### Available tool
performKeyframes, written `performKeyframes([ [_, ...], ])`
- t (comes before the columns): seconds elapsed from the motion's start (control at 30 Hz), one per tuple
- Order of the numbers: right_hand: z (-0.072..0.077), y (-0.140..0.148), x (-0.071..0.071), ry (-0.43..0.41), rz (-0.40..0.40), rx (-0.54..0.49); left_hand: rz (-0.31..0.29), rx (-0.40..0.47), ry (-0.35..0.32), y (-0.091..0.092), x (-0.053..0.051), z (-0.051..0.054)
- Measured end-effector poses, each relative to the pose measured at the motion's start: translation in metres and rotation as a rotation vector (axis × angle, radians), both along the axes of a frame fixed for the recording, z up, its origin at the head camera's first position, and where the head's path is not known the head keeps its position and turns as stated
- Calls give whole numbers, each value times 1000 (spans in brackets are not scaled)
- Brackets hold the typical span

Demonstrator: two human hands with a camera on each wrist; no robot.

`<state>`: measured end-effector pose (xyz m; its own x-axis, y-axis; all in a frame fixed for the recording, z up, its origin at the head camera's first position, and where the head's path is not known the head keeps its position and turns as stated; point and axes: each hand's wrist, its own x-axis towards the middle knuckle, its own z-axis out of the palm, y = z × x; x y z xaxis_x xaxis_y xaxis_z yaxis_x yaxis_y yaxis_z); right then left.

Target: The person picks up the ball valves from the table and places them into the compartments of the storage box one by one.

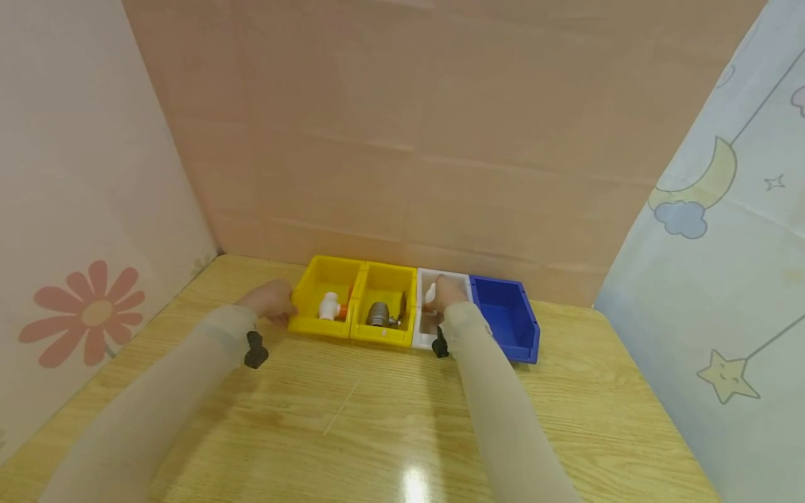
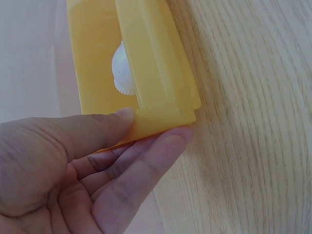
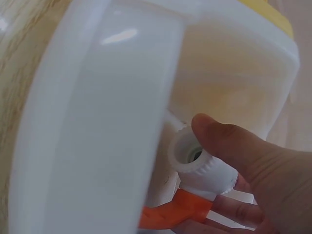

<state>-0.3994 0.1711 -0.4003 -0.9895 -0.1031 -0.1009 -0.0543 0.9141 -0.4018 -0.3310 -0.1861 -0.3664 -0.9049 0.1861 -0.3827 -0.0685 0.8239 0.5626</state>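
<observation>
My left hand (image 1: 269, 300) pinches the near left corner of the leftmost yellow bin (image 2: 161, 122), thumb on the rim and fingers outside. Inside that bin is a white plastic ball valve (image 1: 328, 306) with an orange handle; the left wrist view shows only part of its ribbed white end (image 2: 124, 73). My right hand (image 1: 448, 292) reaches into the white bin (image 1: 424, 339). There it grips another white plastic valve (image 3: 207, 173) with an orange handle (image 3: 183, 209), the thumb by its open ribbed end. The bin's front wall hides part of this valve.
A second yellow bin (image 1: 383, 339) holds a metal valve (image 1: 379, 314). To the right of the white bin stands a blue bin (image 1: 509, 318). All the bins form a row on the wooden table (image 1: 352, 419), before a pinkish-brown backdrop (image 1: 402, 140). Patterned sheets flank both sides.
</observation>
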Motion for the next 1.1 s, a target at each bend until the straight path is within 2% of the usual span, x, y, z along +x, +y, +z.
performKeyframes([
  [0.13,-2,0,-1,35,12,30,-11,1,8,-1,0,-1],
  [0.47,6,-3,5,21,14,22,-1,-13,9,-1,-3,-3],
  [0.63,7,-2,4,39,41,34,3,-10,7,-2,-5,-4],
  [0.87,3,1,0,66,84,69,-6,4,14,-1,-2,-3],
  [1.1,-1,1,-4,26,99,73,-5,-16,13,-1,-3,-3],
])
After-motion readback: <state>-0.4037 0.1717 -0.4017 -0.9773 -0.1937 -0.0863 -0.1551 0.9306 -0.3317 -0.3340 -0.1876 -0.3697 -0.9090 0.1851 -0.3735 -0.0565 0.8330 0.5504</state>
